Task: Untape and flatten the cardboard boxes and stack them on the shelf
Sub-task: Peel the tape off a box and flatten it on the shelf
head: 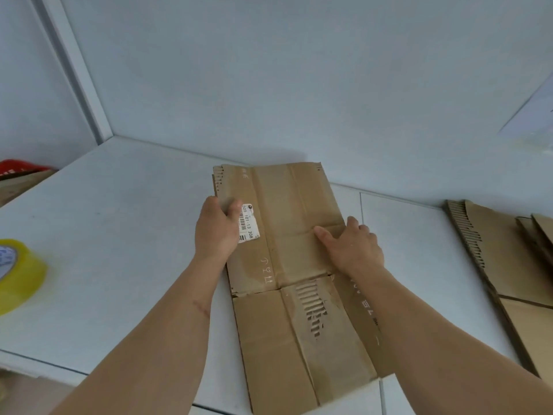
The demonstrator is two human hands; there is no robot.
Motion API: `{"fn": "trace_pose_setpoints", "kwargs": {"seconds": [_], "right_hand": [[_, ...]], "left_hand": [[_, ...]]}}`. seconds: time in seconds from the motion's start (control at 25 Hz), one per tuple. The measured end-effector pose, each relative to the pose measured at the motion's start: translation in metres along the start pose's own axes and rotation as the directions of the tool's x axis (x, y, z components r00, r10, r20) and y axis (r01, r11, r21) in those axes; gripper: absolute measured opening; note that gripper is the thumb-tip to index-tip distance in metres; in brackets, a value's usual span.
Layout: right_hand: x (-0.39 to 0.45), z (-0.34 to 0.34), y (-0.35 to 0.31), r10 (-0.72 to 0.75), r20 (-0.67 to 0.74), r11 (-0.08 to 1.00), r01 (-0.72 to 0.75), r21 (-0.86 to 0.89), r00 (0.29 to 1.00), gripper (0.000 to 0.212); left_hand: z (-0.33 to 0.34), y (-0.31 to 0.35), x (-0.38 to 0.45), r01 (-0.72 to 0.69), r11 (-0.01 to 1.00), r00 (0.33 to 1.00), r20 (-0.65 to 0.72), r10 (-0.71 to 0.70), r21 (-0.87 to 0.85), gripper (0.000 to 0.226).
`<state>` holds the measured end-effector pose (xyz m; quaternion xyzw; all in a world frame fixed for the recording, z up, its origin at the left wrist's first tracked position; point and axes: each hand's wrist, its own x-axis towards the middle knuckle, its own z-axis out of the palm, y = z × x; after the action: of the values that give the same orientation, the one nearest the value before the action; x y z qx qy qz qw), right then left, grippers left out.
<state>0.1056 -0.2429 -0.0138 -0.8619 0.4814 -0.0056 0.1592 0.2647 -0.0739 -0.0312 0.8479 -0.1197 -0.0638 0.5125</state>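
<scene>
Flat now, the cardboard box (287,265) lies collapsed on the white tabletop (119,220), its long axis running away from the person, the near end hanging over the front edge. Its outer paper is torn in places, baring the corrugated ribs near the middle and along the far left corner. A white barcode label (247,223) sits on its left side.

Both hands are on the box. The left hand (217,230) grips the left edge, thumb on top beside the label and fingers curled under the cardboard. The right hand (353,245) presses down on the right part, with its thumb stretched along a crease and fingers bent over the right edge; whether they hook under it cannot be told.

To the right, well apart, a stack of flattened cardboard (508,265) lies on the same surface, partly cut off by the frame. At the left edge sits a roll of yellowish packing tape (18,274), and farther back in the left corner something red (21,167) rests on brown cardboard. Pale walls rise behind.
</scene>
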Motion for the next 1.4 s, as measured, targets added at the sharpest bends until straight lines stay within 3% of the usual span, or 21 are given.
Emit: {"fn": "trace_pose_setpoints", "kwargs": {"seconds": [0.08,0.16,0.24,0.28,0.4,0.52,0.68,0.84,0.92,1.04,1.16,1.28,1.4], "right_hand": [[-0.01,0.014,0.005,-0.007,-0.103,0.998,0.001,-0.056,0.995,0.084],[-0.021,0.026,0.006,-0.095,-0.137,0.991,0.081,-0.106,0.986,0.074],[-0.023,0.03,0.003,-0.206,-0.038,0.972,0.2,-0.126,0.978,0.073],[-0.024,0.03,0.0,-0.233,0.023,0.961,0.233,-0.148,0.972,0.076],[-0.039,0.032,-0.007,-0.244,0.099,0.946,0.259,-0.196,0.965,0.08],[-0.077,0.045,-0.001,-0.276,0.113,0.94,0.293,-0.178,0.954,0.076],[-0.089,0.048,0.006,-0.294,0.107,0.942,0.307,-0.136,0.95,0.08],[-0.117,0.035,0.034,-0.23,0.099,0.954,0.245,-0.171,0.968,0.086],[-0.128,0.03,0.048,-0.126,0.097,0.978,0.14,-0.154,0.987,0.087],[-0.138,0.027,0.056,-0.041,0.107,0.991,0.053,-0.12,0.993,0.087],[-0.143,0.027,0.056,-0.025,0.06,0.991,0.032,-0.132,0.998,0.089],[-0.127,0.022,0.056,-0.013,-0.068,0.989,0.003,-0.146,0.998,0.095],[-0.099,0.006,0.055,0.116,-0.069,0.99,-0.11,0.086,0.991,0.077]], "left_hand": [[0.008,-0.016,-0.003,-0.112,0.938,0.993,0.016,0.114,0.328,0.053],[0.013,-0.025,-0.008,-0.292,0.727,0.954,0.138,0.265,0.621,0.057],[0.019,-0.018,-0.015,-0.356,0.588,0.934,0.297,0.2,0.726,0.068],[0.025,-0.013,-0.019,-0.335,0.569,0.938,0.324,0.125,0.751,0.082],[0.044,0.006,-0.025,-0.263,0.58,0.95,0.31,0.019,0.771,0.104],[0.05,0.012,-0.021,-0.333,0.59,0.921,0.389,0.035,0.735,0.093],[0.054,0.01,-0.027,-0.417,0.563,0.904,0.387,0.18,0.713,0.077],[0.031,0.015,-0.02,-0.477,0.573,0.819,0.573,0.015,0.666,0.096],[0.027,0.013,-0.036,-0.417,0.556,0.866,0.5,0.002,0.719,0.093],[0.035,0.002,-0.076,-0.213,0.598,0.963,0.271,-0.007,0.772,0.093],[0.038,-0.006,-0.088,-0.099,0.663,0.989,0.148,-0.018,0.742,0.099],[0.041,-0.01,-0.089,-0.158,0.672,0.986,0.148,0.072,0.724,0.093],[0.041,-0.01,-0.088,-0.244,0.678,0.97,0.17,0.175,0.694,0.089]]}}
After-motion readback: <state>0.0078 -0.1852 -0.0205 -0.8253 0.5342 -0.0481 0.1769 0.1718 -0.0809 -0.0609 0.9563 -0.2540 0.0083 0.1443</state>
